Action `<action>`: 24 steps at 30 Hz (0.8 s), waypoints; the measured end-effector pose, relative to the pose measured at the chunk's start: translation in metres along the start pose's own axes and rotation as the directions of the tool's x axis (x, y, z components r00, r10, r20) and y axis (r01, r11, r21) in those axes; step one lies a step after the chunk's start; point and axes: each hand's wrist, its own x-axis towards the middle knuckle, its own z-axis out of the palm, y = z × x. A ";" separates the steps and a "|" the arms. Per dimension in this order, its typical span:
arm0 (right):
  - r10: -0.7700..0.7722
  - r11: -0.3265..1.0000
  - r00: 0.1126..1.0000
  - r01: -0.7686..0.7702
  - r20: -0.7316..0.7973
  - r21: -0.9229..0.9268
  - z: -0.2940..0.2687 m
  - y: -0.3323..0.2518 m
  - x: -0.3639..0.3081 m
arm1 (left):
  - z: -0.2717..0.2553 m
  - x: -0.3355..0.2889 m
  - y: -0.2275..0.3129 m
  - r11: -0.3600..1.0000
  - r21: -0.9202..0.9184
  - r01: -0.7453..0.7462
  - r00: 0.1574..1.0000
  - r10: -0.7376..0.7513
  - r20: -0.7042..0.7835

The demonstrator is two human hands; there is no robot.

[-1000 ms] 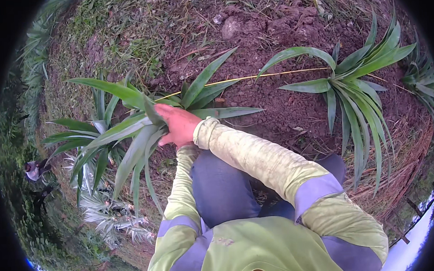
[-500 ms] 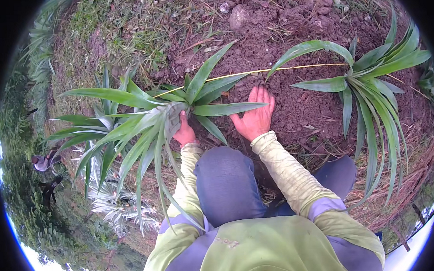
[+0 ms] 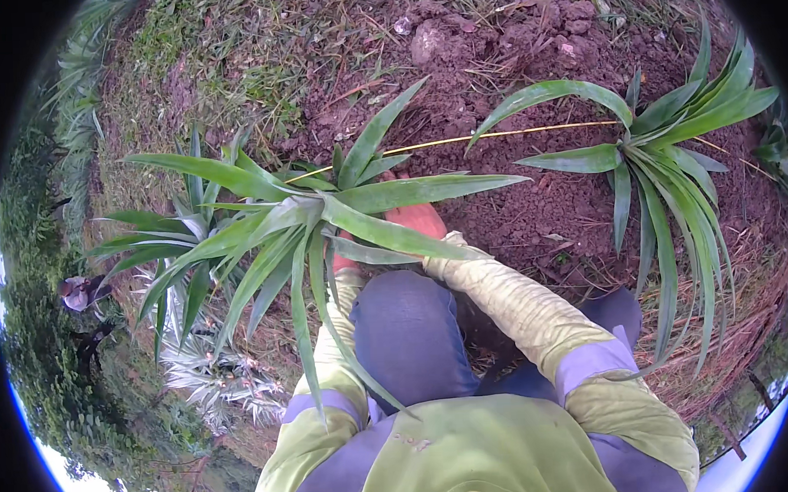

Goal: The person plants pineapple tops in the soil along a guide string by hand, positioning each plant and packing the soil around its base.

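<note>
A pineapple plant (image 3: 299,206) with long green strap leaves stands in front of me, left of centre, over brown soil. My left hand (image 3: 343,249) is at the near side of its base, mostly covered by leaves, its fingers hidden. My right hand (image 3: 417,217) reaches in at the right of the same plant, close to the soil. Long leaves cross over it, and its fingertips are out of sight behind them. Whether either hand grips the plant's base cannot be made out.
A thin yellow line (image 3: 503,134) runs over the soil to another pineapple plant (image 3: 633,142) on the right. More plants stand at the left (image 3: 181,232), with a pale heap of plants (image 3: 216,365) below. A person (image 3: 79,294) is at far left. Rough clods (image 3: 430,41) lie ahead.
My right hand has moved left from the bare soil to the plant's base. The plant's crown has tipped more upright, and its leaves now cover much of both hands.
</note>
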 end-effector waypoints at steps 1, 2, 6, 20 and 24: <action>-0.023 0.996 0.998 0.017 0.064 0.090 0.007 -0.006 0.008 | -0.007 -0.010 -0.001 1.000 0.008 -0.010 1.000 0.010 0.027; -0.045 0.985 0.991 0.023 0.124 0.170 0.013 -0.008 0.017 | -0.008 -0.013 0.002 1.000 0.003 -0.028 0.998 0.028 0.057; -0.013 0.996 0.981 0.030 0.195 -0.085 0.047 -0.005 0.044 | -0.016 -0.011 0.012 0.996 -0.023 -0.091 0.984 0.093 0.152; -0.095 0.995 0.943 0.087 0.319 0.038 0.040 -0.022 0.063 | -0.031 0.028 0.012 0.993 0.045 -0.112 0.962 0.097 0.256; -0.255 0.958 0.921 0.282 0.296 -0.053 0.051 0.035 0.060 | -0.022 0.036 0.015 0.996 -0.023 -0.085 0.952 0.088 0.293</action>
